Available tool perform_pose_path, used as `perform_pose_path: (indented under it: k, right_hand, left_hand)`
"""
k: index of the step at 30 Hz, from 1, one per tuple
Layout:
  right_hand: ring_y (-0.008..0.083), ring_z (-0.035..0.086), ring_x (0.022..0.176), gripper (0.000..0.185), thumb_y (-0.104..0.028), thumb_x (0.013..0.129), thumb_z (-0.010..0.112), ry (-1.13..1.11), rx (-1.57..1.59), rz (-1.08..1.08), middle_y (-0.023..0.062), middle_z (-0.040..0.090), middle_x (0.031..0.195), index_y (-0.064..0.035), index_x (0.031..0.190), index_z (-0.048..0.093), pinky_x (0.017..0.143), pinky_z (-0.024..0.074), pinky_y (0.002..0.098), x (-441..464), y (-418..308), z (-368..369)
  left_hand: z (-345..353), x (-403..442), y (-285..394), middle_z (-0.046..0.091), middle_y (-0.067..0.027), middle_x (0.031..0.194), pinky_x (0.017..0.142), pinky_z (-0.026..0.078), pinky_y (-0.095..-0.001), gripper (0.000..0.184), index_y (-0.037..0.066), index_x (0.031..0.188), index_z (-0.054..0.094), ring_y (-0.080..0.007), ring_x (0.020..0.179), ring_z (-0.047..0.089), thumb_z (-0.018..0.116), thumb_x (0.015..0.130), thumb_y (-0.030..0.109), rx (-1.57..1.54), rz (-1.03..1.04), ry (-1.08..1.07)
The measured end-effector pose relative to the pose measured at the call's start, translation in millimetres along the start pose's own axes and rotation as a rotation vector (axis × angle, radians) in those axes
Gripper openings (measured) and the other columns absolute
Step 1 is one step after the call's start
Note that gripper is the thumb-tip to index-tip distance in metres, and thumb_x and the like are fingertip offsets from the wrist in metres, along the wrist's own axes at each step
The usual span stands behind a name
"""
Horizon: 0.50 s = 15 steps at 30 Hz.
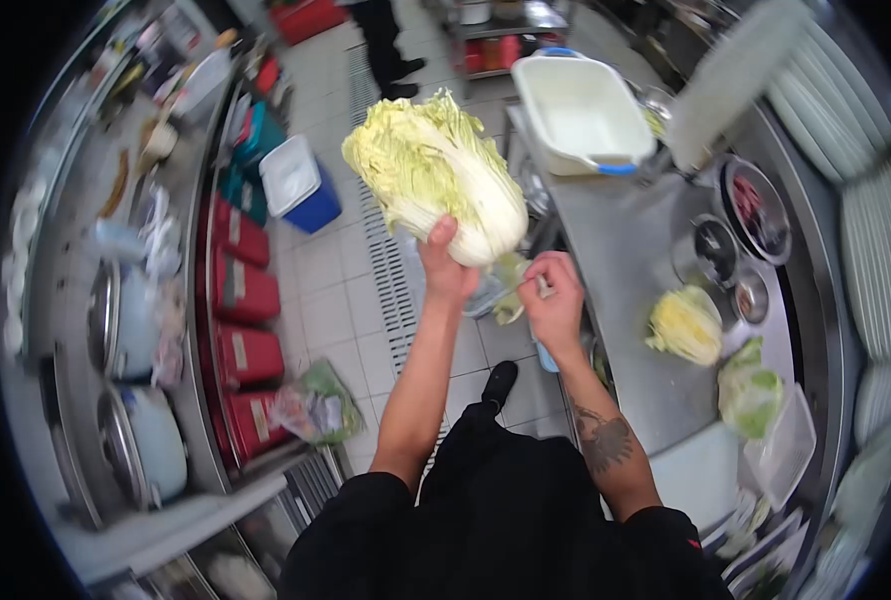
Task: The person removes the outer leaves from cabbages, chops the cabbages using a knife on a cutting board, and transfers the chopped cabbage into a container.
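Up over floor (341, 300), gripped in left hand (444, 262): napa cabbage (441, 185), base nearest palm, underside and most left fingers hidden. Just beside, right hand (554, 300) with fingers curled; cannot tell whether closed on pale leaf (511, 285), partly covered. Ahead of right hand, white basin (581, 115) with blue handles. To its right, steel bowl (779, 215) of dark red pieces, too blurred to name; nearer, cut cabbage (688, 328) on steel counter (621, 240). Left of left hand, drain grate (391, 270) in tiles, then red bins (249, 290).
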State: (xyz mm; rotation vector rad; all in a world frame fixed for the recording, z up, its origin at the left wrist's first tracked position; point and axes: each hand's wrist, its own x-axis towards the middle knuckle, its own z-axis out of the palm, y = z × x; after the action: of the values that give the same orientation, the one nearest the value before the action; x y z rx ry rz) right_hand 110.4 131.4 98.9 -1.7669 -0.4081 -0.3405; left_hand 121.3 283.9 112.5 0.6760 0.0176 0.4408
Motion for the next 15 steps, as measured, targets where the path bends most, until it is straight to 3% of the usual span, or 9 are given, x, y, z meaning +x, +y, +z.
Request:
perform_pose_path:
  k: [3,5,6,9,11,12,15]
  right_hand:
    - [0.0251,0.059,0.08,0.009,0.001,0.075,0.062,-0.035,0.045,0.047,0.0118,0.059,0.09,-0.0011,0.084,0.06,0.073,0.0481,0.0337,19,30,40]
    - [0.0251,0.062,0.085,0.005,-0.003,0.079,0.063,-0.185,-0.021,0.14,0.0122,0.061,0.095,-0.0019,0.084,0.063,0.074,0.049,0.0329,35,61,67]
    - [0.0233,0.062,0.1,0.019,-0.012,0.085,0.067,-0.304,-0.293,0.024,0.0107,0.064,0.106,-0.0033,0.102,0.066,0.082,0.0508,0.0321,39,85,79]
    - [0.0229,0.06,0.11,0.05,-0.033,0.093,0.067,-0.384,0.415,0.471,0.0092,0.06,0.126,-0.0083,0.134,0.054,0.085,0.0518,0.0369,47,25,104]
    - [0.0208,0.053,0.124,0.07,-0.039,0.093,0.065,-0.547,0.879,0.542,0.0127,0.055,0.135,-0.01,0.149,0.034,0.1,0.0475,0.0353,52,-22,103]
    - [0.0255,0.054,0.124,0.076,-0.048,0.094,0.06,-0.563,0.917,0.524,0.0154,0.05,0.141,-0.0103,0.151,0.029,0.101,0.0481,0.04,52,-30,111]
    - [0.0321,0.053,0.125,0.079,-0.061,0.093,0.052,-0.581,1.262,0.705,0.0165,0.05,0.14,-0.013,0.151,0.029,0.101,0.0495,0.0459,62,-3,110]
  left_hand:
    - [-36,9,59,0.052,-0.0118,0.135,0.104,0.045,-0.0413,0.07,0.002,0.143,0.036,-0.0259,0.124,0.052,0.067,0.084,0.023,0.126,0.131,0.083]
    - [-48,6,84,0.056,-0.0112,0.129,0.1,0.047,-0.0383,0.065,0.0,0.139,0.041,-0.0233,0.118,0.056,0.071,0.083,0.012,0.157,0.161,0.189]
    - [-56,2,90,0.056,-0.0111,0.129,0.1,0.047,-0.037,0.065,0.0,0.139,0.041,-0.0219,0.118,0.056,0.072,0.082,0.01,0.202,0.144,0.247]
    - [-47,-6,103,0.052,-0.0136,0.133,0.101,0.047,-0.0395,0.07,0.001,0.142,0.036,-0.0246,0.124,0.052,0.072,0.084,0.015,0.527,0.166,0.272]
    - [-40,-13,94,0.051,-0.0135,0.134,0.1,0.047,-0.039,0.072,0.001,0.143,0.036,-0.0244,0.124,0.052,0.073,0.084,0.016,0.657,0.111,0.213]
    - [-36,-14,94,0.051,-0.0134,0.134,0.1,0.047,-0.0387,0.073,0.001,0.144,0.036,-0.0242,0.124,0.052,0.074,0.084,0.016,0.729,0.088,0.175]
    - [-8,-28,116,0.045,-0.0168,0.142,0.098,0.047,-0.0387,0.074,0.005,0.147,0.036,-0.0241,0.127,0.048,0.073,0.085,0.019,1.11,0.146,-0.044]
